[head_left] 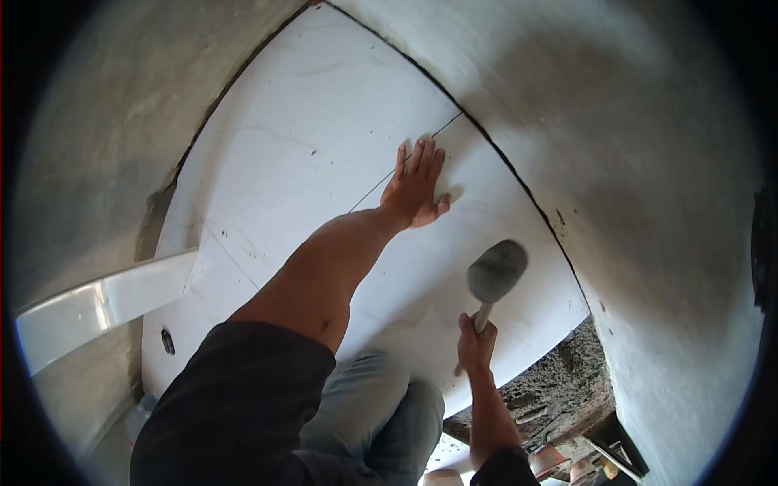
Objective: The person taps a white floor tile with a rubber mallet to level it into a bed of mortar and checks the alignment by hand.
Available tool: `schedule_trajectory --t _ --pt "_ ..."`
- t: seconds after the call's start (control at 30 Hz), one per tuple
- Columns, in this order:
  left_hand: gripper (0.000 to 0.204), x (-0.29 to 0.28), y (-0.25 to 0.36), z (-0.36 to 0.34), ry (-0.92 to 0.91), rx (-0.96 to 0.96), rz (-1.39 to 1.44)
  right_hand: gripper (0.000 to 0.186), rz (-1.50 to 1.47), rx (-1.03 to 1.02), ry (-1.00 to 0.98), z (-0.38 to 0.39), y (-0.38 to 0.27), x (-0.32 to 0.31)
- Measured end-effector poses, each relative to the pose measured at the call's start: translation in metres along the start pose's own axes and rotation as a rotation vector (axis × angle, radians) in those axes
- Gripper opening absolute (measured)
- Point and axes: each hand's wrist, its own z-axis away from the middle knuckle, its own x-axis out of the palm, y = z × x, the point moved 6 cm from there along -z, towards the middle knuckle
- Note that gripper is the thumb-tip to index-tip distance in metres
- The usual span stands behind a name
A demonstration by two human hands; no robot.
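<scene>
From the head camera, looking down: several large white tiles already lie flat between grey cement walls, with thin joints showing between them, so a good part of the laying looks done. At the lower right the rough grey mortar bed is bare past the tile edge, so that stretch seems not yet covered. The tile under the hands appears to be at the seating stage, judging by the mallet above it. The left hand reaches far forward on a straight arm, palm down, fingers apart and flat on the tile, just beside a joint line. The right hand sits close to the body, closed around the wooden handle of a rubber mallet, whose grey head is raised a little over the tile, near its lower right edge. A pale straightedge lies at the left, overlapping the tile edge.
</scene>
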Motion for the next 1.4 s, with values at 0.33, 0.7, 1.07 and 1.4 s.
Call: schedule_trajectory --t 0.33,0.7,1.07,1.4 --pt "0.08 0.009 0.011 0.015 -0.112 -0.027 0.021 0.031 0.043 -0.681 0.179 0.028 -0.01 0.002" --pt "0.08 0.006 0.012 0.005 -0.051 -0.013 0.007 0.023 0.017 0.076 -0.004 -0.003 0.034 -0.002" --pt "0.08 0.001 0.017 0.008 0.001 -0.004 0.014 0.023 -0.214 -0.252 0.188 0.018 -0.005 -0.022" --pt "0.081 0.004 0.023 0.004 -0.088 -0.026 0.035 0.03 -0.067 -0.15 0.233 0.006 0.052 -0.028"
